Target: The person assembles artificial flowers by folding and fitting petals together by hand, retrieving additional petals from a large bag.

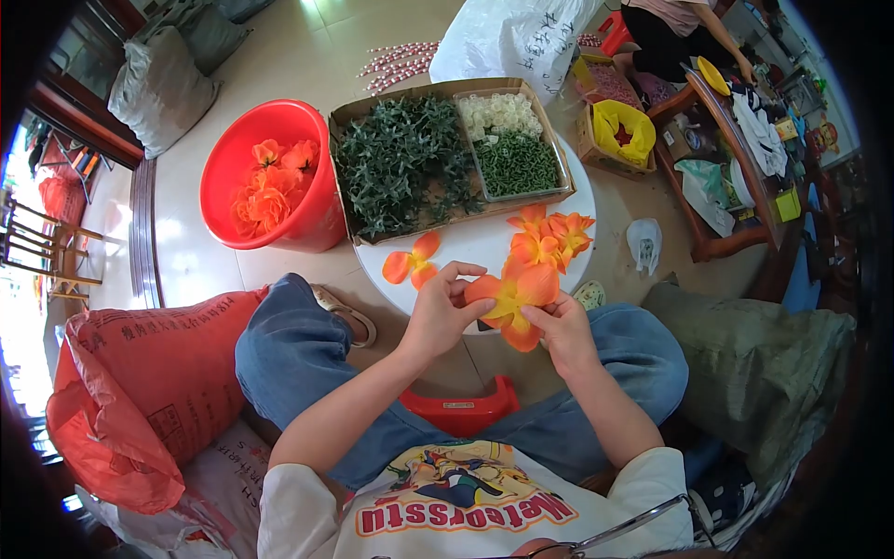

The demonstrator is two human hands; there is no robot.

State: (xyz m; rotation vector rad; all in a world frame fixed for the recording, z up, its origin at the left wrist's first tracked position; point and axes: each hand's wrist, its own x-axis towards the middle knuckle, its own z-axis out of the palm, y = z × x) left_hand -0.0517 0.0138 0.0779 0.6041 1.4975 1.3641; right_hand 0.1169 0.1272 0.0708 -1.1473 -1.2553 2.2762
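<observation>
Both hands hold an orange and yellow artificial flower petal piece over the near edge of a round white table. My left hand pinches its left side, thumb on top. From the right, my right hand grips the lower right petals between thumb and fingers. Just beyond lie assembled orange flowers, and a loose petal piece rests to the left. Behind them a cardboard tray bears dark green artificial leaves and a clear plastic box with small white and green parts.
A red bucket with orange flowers stands left of the table. Stuffed sacks flank me, a red sack and a green sack. A red stool is between my legs. Another person sits at the back right.
</observation>
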